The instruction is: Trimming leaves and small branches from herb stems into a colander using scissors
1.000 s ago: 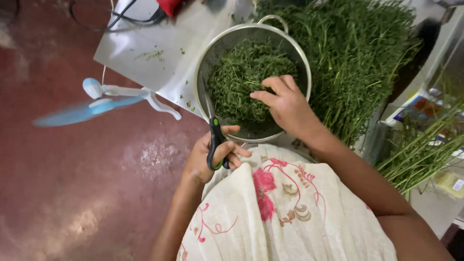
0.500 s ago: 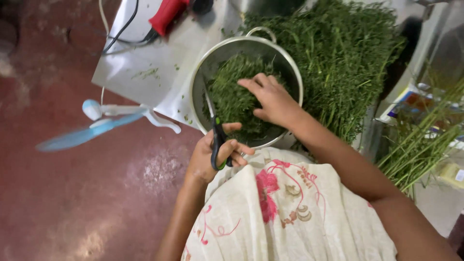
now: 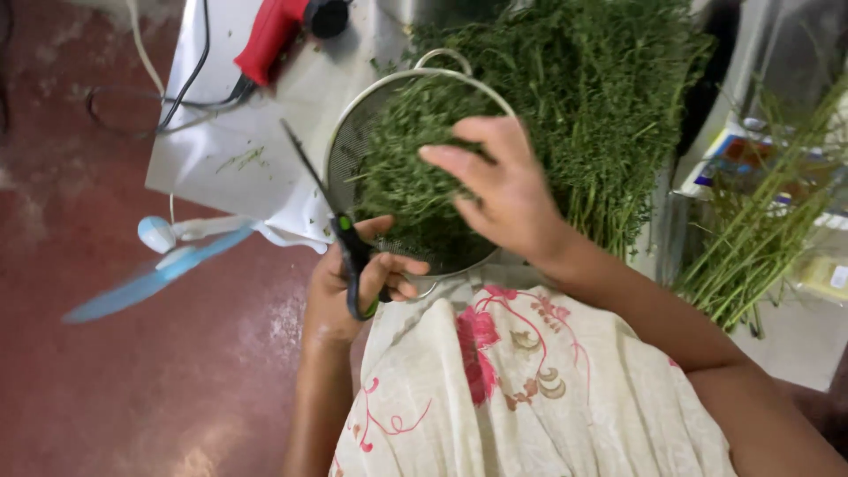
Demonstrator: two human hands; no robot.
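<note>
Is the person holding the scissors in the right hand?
No, the scissors are in the left hand, while the right hand rests open over the cut greens in the metal colander.

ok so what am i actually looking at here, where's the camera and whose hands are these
There is no machine here: a person works with two bare hands, and the one camera sits on their head, looking down over their lap, which is covered by a cream cloth with pink flowers. The left hand has its grip closed on black scissors, blades pointing up and away. The right hand is spread over a metal strainer full of cut green herbs. Beyond it lies a big pile of uncut herbs. On the grey sheet rests a red tool with a cord. A small blue fan stands over the red floor.
</note>
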